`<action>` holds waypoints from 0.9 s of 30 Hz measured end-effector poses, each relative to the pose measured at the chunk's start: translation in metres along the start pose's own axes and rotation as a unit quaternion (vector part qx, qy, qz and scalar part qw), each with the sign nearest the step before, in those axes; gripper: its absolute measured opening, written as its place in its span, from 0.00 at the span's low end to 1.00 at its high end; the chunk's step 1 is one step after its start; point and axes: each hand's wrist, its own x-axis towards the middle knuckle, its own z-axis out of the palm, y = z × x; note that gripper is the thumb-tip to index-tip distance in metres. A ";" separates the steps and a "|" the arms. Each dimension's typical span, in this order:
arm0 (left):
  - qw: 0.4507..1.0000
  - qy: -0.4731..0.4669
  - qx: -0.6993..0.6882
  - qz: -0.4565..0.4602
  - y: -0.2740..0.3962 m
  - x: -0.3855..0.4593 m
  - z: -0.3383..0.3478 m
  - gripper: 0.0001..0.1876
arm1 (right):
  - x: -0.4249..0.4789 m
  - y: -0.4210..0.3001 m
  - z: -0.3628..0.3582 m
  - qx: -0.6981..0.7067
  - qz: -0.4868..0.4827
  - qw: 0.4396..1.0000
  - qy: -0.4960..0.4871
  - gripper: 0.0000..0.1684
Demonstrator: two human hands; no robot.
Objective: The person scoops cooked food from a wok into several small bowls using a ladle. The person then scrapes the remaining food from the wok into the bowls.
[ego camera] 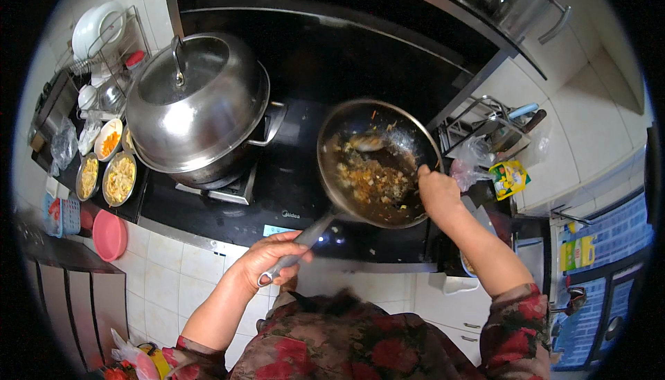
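Note:
My left hand (278, 259) is wrapped around the grey handle (310, 234) of a dark frying pan (382, 109). Bits of browned, chopped food and orange shreds (376, 180) lie inside the pan. Near its far side is a blurred pale shape (367, 143), possibly the head of a utensil. With curled fingers, my right hand (440, 190) is over the pan's right rim; whatever it grips is hidden. To the left stands a large steel pot with a domed lid (195, 104), on a metal stand (241, 190) over the black Midea cooktop (208, 219).
Bowls of shredded yellow food (119, 178) and orange shreds (109, 143) sit left of the pot. A knife rack (486, 120), plastic bag (470, 164) and yellow pouch (509, 180) are at the right. A range hood (332, 42) rises behind. Below left is a pink basin (110, 235).

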 end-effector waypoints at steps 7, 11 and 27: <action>1.000 0.017 -0.009 -0.006 0.001 -0.002 0.005 0.20 | -0.024 -0.029 -0.003 0.013 -0.021 0.997 -0.068 0.15; 1.000 -0.002 -0.003 -0.014 0.002 -0.001 0.007 0.20 | 0.007 -0.001 0.006 0.016 -0.008 1.000 0.016 0.11; 1.000 0.019 -0.001 -0.009 0.002 0.000 0.004 0.19 | -0.029 -0.017 0.000 0.035 0.002 0.993 -0.109 0.12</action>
